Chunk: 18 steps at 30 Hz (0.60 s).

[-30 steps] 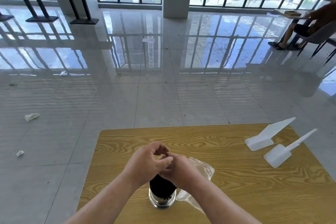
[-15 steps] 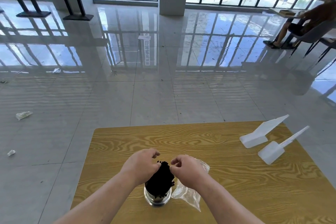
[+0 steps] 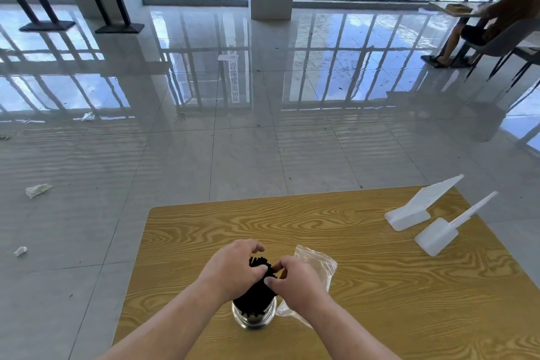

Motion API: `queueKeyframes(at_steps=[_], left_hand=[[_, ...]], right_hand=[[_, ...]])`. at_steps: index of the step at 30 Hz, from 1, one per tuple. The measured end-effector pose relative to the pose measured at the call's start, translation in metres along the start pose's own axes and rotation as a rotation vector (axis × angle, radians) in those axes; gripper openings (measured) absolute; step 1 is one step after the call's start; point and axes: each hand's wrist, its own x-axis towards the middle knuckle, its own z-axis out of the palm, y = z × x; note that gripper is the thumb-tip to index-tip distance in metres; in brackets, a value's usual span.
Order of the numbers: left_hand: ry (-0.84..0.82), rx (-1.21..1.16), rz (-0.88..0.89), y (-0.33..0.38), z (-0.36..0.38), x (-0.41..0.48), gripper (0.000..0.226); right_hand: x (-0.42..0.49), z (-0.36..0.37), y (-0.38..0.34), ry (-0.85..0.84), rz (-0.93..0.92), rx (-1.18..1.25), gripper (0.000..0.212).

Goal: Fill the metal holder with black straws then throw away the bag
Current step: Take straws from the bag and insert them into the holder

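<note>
A shiny metal holder point(image 3: 253, 318) stands near the front of the wooden table point(image 3: 336, 231), packed with a bundle of black straws point(image 3: 257, 291) that stick up out of it. My left hand point(image 3: 233, 267) curls round the left side of the bundle's top. My right hand point(image 3: 295, 280) pinches the straw tops from the right with thumb and fingers. The clear plastic bag point(image 3: 317, 264) lies crumpled on the table just behind and under my right hand.
Two white plastic scoops point(image 3: 420, 207) point(image 3: 444, 229) lie at the table's far right. Crumpled scraps point(image 3: 36, 190) litter the glossy tile floor to the left. A person sits on a chair point(image 3: 496, 29) at the far right by the windows.
My hands parted from a joined grip above the holder, exposing the straw bundle, and now close in on its top again. The camera tilted down slightly.
</note>
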Motion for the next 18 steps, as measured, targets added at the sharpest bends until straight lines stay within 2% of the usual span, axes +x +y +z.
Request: queueKeyframes(at_steps=[7,12,15,18], left_hand=[[0.013,-0.018,0.005,-0.003,0.003,-0.006,0.044],[0.035,-0.03,-0.002,-0.005,0.001,-0.009,0.04],[0.031,-0.029,-0.007,-0.005,0.001,-0.01,0.041],[0.025,-0.035,-0.012,-0.003,0.0,-0.012,0.042]], right_hand=[[0.004,0.011,0.002,0.039,-0.011,0.002,0.004],[0.007,0.006,-0.001,0.055,-0.044,-0.025,0.013],[0.008,0.003,-0.004,0.029,-0.043,-0.049,0.005],[0.008,0.003,-0.009,0.012,-0.065,-0.078,0.038]])
